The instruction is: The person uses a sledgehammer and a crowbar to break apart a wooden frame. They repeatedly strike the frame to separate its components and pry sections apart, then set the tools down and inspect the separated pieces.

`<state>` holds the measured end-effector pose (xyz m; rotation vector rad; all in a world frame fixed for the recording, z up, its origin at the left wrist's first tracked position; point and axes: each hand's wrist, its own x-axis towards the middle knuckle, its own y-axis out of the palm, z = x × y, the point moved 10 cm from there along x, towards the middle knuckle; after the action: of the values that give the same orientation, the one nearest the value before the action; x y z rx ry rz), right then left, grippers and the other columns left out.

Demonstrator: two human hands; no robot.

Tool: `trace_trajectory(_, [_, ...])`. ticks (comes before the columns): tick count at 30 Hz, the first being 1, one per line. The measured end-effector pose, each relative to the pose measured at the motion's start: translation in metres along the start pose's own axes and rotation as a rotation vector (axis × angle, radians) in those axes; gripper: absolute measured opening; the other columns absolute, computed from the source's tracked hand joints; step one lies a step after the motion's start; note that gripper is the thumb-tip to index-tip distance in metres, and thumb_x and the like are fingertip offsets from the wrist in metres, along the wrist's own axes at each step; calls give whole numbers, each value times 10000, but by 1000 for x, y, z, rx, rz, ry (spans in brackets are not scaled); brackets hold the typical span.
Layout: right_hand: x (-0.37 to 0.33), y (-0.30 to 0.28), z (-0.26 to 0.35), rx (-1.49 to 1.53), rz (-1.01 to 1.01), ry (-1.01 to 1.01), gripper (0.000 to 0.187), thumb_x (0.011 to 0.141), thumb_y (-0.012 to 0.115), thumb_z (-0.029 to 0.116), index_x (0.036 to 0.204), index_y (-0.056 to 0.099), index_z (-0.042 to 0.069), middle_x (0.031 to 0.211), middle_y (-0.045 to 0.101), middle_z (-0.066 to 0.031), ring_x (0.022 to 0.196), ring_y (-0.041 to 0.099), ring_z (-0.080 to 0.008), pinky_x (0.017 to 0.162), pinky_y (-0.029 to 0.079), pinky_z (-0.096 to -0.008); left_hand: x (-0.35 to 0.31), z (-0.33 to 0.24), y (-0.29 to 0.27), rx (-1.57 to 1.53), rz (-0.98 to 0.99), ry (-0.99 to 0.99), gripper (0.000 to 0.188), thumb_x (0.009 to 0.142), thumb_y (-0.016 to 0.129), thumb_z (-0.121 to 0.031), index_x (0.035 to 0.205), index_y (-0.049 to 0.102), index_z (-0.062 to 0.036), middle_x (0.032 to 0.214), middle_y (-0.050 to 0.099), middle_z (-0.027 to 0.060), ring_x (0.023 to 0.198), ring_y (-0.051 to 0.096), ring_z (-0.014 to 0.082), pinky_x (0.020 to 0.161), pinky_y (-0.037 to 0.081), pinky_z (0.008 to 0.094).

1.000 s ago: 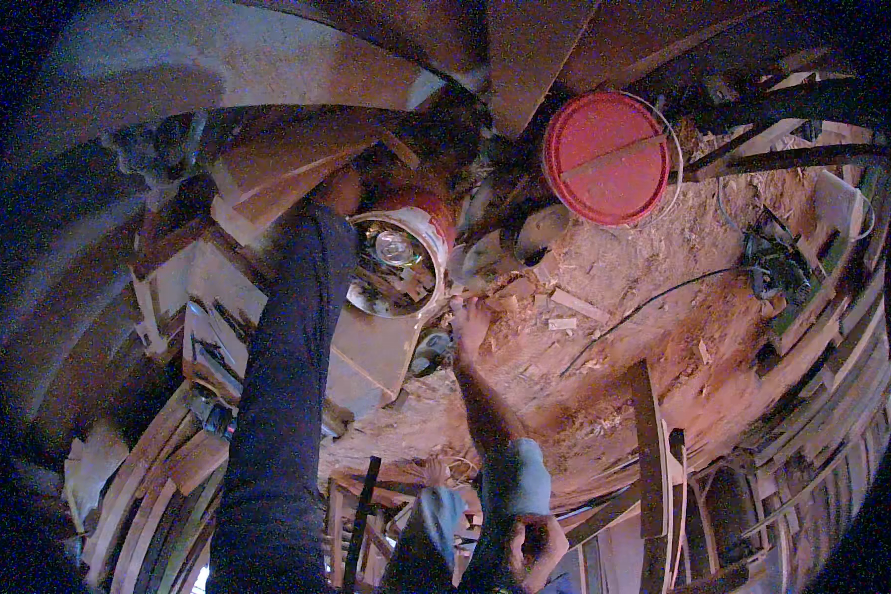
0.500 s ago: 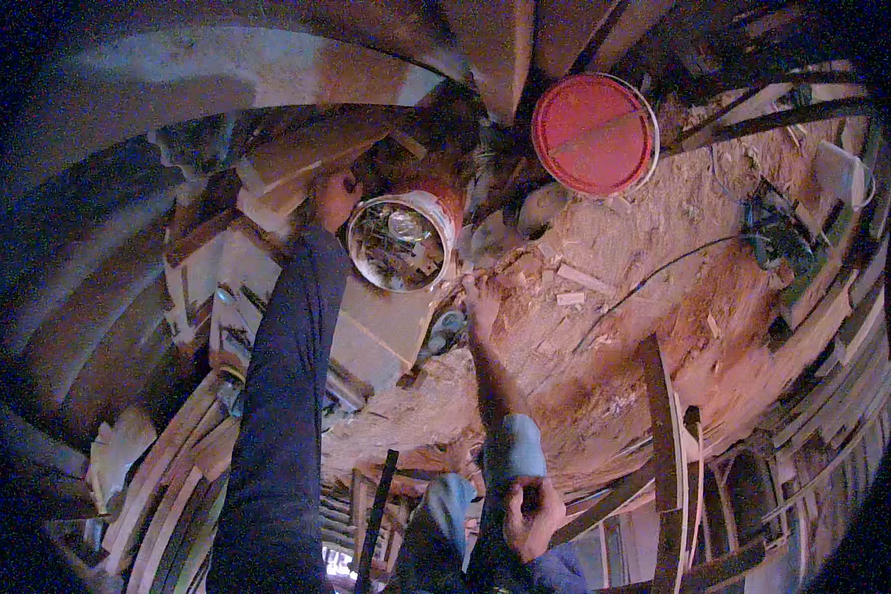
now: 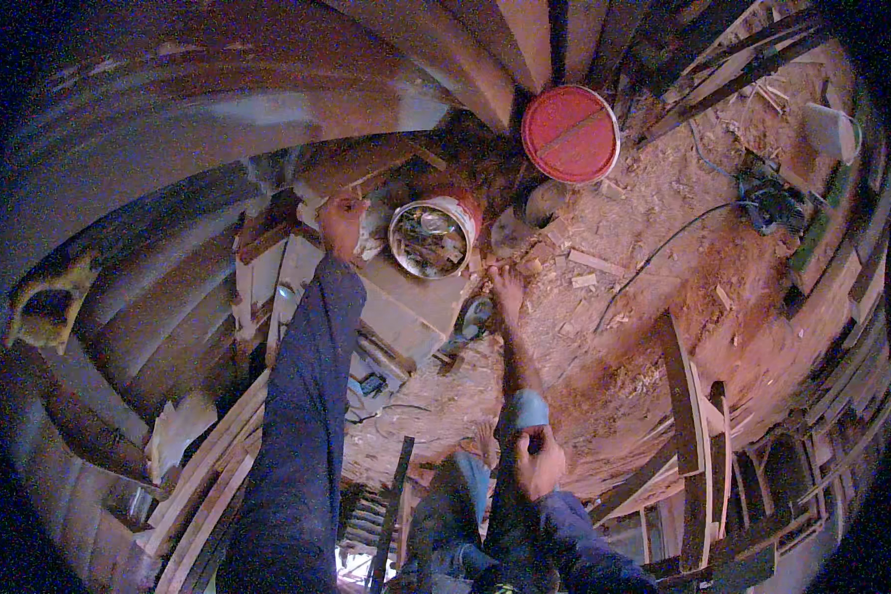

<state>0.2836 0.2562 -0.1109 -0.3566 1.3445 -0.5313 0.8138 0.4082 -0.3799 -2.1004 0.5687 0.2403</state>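
My left hand (image 3: 343,226) is stretched out to the far left, its fingers curled. It is beside a whitish round thing and a wooden piece left of an open bucket (image 3: 467,238); whatever the fingers grip is hidden. Small mixed bits, some shiny like metal, fill the bucket. My right hand (image 3: 541,467) rests by the rolled-up light blue trouser cuff (image 3: 523,408) on my leg, thumb and fingers curled together. I cannot make out anything in it. My bare foot (image 3: 507,292) is on the ground right of the bucket.
A red round lid (image 3: 569,136) covers a container beyond the bucket. A power tool with a cable (image 3: 772,206) lies at the right, near a white container (image 3: 830,134). Wood shavings and offcuts cover the ground. Long timbers (image 3: 208,505) lie at the lower left; curved planks rise at left.
The view has shifted, so the bucket and lid sit differently in the picture. My left hand stays left of the bucket, a little farther from its rim. My right hand remains by the cuff.
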Motion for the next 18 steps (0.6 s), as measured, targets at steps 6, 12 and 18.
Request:
trace_trajectory(6, [-4,14,-18,-34,47,30,374,893,603,387,1090,645,73,869,692,-246,776,663,-453,710,530,-524,-8,2,-17,135,-68,-38,279,746,814,-80,975,664,-31,873,700,78,805,650,196,716,530,358])
trace_trajectory(12, [-13,22,-18,-33,65,55,412,877,604,417,1109,644,78,915,692,-262,850,671,-450,756,531,-530,-87,15,13,67,29,-157,268,770,789,-124,987,674,-16,858,707,102,785,669,217,695,538,360])
trace_trajectory(18, [-29,28,-30,-38,51,89,423,869,607,434,1116,651,93,921,701,-247,882,673,-450,783,528,-524,-178,33,44,-87,173,-260,255,802,767,-192,965,687,-13,842,712,115,753,676,230,678,541,364])
